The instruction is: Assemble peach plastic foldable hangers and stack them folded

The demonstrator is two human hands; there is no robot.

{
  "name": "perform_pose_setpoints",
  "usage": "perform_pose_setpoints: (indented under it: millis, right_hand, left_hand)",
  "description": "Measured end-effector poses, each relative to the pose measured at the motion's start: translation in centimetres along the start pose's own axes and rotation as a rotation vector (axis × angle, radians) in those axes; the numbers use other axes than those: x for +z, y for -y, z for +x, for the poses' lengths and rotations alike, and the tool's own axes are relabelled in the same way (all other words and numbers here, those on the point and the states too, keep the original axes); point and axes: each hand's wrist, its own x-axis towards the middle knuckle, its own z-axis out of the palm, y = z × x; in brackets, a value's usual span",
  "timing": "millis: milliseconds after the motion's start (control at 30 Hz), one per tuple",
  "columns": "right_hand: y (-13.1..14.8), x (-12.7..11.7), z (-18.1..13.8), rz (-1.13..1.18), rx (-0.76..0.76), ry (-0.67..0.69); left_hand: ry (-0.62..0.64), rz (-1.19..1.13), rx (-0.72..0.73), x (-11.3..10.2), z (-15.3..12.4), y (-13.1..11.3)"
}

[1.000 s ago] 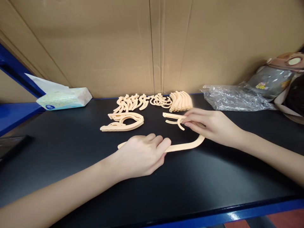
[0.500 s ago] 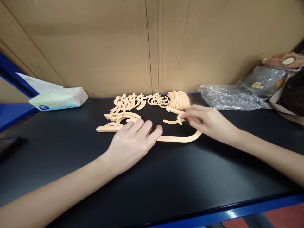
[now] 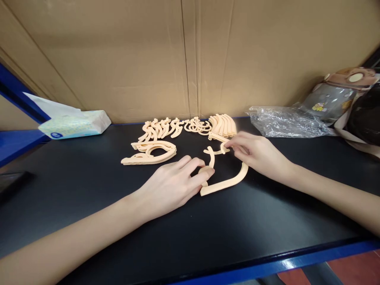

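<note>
The fingers of the left grip (image 3: 178, 182) cover the middle of the hook (image 3: 211, 157); its full outline cannot be traced. The right grip (image 3: 258, 154) conceals the bend of the hanger (image 3: 223, 186). A dark object (image 3: 12, 184) is cut off at the left edge.

The hanger is pale beige and smooth, with a curved lower arm and a straighter upper arm. The hook is the same color, slim and curved.

Both grips are narrow: left, pinching the hook; right, holding the hanger. The hanger lies right of center in the frame, left of the right grip; the hook projects up-right from the left fingertips.
</note>
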Motion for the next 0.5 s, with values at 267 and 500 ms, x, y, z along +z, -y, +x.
perform_pose_setpoints:
  millis: [267,500]
  right_hand:
    - [0.26,0.31,-0.16,-0.012,0.018,0.008]
    - [0.46,0.27,-0.17,-0.021,0.033,0.006]
  left_hand:
    - [0.085,-0.198,0.026,0.24,-0.06,0.05]
    - [0.119,-0.258,0.048,0.09,0.05,0.09]
